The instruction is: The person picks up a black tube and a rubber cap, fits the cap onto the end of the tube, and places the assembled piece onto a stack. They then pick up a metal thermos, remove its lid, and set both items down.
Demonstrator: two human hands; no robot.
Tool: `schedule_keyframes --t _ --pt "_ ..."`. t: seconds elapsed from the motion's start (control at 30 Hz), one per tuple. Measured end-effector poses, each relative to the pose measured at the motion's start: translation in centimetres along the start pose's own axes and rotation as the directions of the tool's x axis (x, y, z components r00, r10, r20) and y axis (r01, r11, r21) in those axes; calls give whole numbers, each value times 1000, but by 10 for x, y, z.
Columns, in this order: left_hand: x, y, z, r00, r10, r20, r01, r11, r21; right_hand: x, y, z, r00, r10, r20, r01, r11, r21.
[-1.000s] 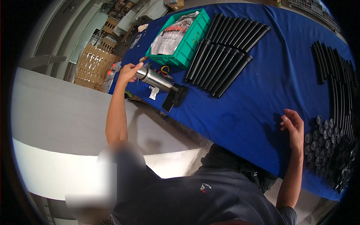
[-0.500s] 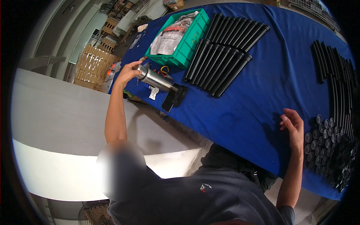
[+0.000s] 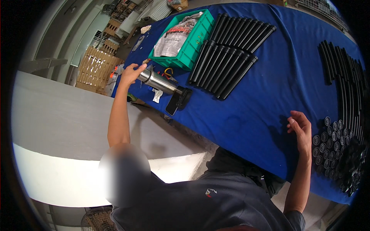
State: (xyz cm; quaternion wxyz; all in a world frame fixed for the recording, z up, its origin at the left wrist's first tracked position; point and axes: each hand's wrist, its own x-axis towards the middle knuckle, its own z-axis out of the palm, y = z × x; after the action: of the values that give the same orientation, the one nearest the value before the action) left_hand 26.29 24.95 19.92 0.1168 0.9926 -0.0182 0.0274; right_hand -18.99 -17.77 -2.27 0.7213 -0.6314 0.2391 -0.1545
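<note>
A steel vacuum flask (image 3: 161,82) stands at the left part of the blue-covered table, its base by a black phone (image 3: 172,105) and a round black thing (image 3: 185,98). My left hand (image 3: 132,74) is at the flask's top end, its fingertips beside the steel cap and not wrapped round it. Over the cloth on the right hovers my right hand (image 3: 300,125), with loosely bent fingers, the thumb apart and nothing held.
A green crate (image 3: 192,48) with newspaper (image 3: 175,38) stands at the back left. Beside it lie two rows of black tubes (image 3: 227,71). More thin black tubes (image 3: 347,88) and stacked round-ended pieces (image 3: 327,154) fill the right edge. Yellow-handled scissors (image 3: 169,72) lie near the crate.
My left hand has loosened from the flask's cap and drawn slightly back to the left. The flask and my right hand have hardly moved.
</note>
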Motion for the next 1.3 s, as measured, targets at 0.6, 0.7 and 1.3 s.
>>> schedule_keyframes --t 0.6,0.7,1.3 --pt "-11 10 -5 992 -15 122 37 984 -177 -3 4 -2 1000 4 10 -5 1000 11" --pt "-4 10 -11 979 -151 139 141 987 78 -3 2 -1 1000 -1 16 1 1000 7" --pt "-3 -13 -8 955 262 142 -236 956 -177 -1 3 -1 999 8 36 -9 1000 17"
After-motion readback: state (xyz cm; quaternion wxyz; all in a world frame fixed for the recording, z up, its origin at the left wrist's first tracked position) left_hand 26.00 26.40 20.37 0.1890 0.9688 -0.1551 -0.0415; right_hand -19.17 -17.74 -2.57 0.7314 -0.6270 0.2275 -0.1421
